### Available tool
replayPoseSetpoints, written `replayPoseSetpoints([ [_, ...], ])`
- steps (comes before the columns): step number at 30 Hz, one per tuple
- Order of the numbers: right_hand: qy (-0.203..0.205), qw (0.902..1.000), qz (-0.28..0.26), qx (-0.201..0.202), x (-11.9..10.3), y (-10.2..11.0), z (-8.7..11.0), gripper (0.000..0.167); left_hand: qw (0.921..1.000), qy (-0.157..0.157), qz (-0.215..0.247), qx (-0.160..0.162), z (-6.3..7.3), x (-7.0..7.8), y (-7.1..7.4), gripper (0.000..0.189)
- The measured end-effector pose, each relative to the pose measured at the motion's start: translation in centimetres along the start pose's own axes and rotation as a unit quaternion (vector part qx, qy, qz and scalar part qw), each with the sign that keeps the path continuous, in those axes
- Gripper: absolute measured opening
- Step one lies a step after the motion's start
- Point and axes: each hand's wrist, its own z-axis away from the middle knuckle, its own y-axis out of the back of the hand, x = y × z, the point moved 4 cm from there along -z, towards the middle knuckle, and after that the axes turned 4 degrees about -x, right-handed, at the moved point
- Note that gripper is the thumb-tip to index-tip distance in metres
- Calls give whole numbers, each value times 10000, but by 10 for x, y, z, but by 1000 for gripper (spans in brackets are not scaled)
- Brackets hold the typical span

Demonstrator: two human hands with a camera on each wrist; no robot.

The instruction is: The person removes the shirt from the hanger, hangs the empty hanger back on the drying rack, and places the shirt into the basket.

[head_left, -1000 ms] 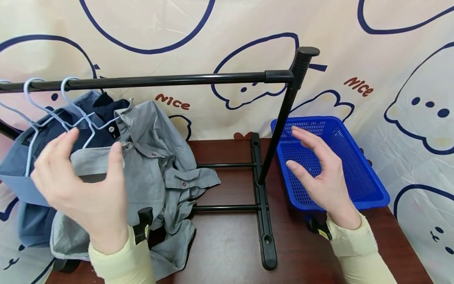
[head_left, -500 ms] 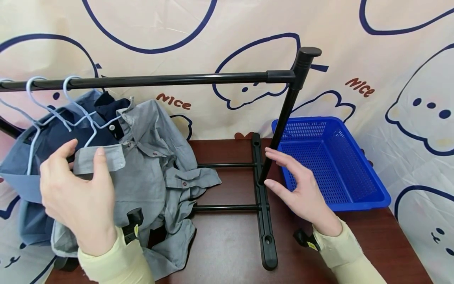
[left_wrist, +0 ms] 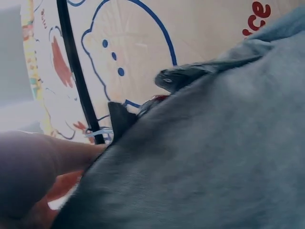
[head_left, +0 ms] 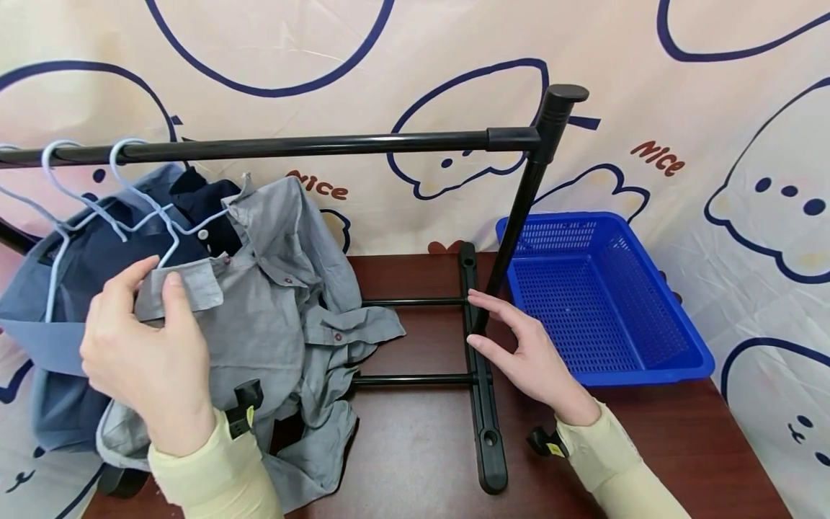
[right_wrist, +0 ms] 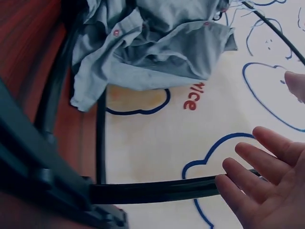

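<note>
A grey button-up shirt (head_left: 266, 288) hangs at the right end of the clothes on the rack, on a light blue hanger (head_left: 152, 209). My left hand (head_left: 152, 353) pinches the shirt's collar flap between thumb and fingers; in the left wrist view the grey cloth (left_wrist: 205, 143) fills much of the picture beside the fingers (left_wrist: 76, 155). My right hand (head_left: 532, 353) is held with fingers extended in front of the rack's black upright post (head_left: 519, 209), holding nothing. In the right wrist view its spread fingers (right_wrist: 257, 171) appear near the post.
The black rail (head_left: 324, 145) runs across the rack, with navy and blue clothes (head_left: 58, 267) at the left. A blue perforated basket (head_left: 674, 310) stands right of the rack on the brown table (head_left: 415, 447). A patterned cloth (head_left: 454, 43) hangs behind.
My left hand has come down onto the shirt's collar and pinched it, and the shirt has shifted slightly. My right hand has moved left from over the basket toward the post.
</note>
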Motion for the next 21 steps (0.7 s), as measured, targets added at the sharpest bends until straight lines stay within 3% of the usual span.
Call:
replayPoseSetpoints([
  [7,-216,9994,-256,-84,10,-8,1,54,9964,-469,398,581,-3,-7,-9,20],
  [14,-340,9985,-399,-152,14,-11,2,51,9841,-875,997,1184,-4,-2,-10,16],
  [21,-507,9979,-348,-186,15,-12,3,52,9747,-1016,1427,1386,-5,7,-10,14],
])
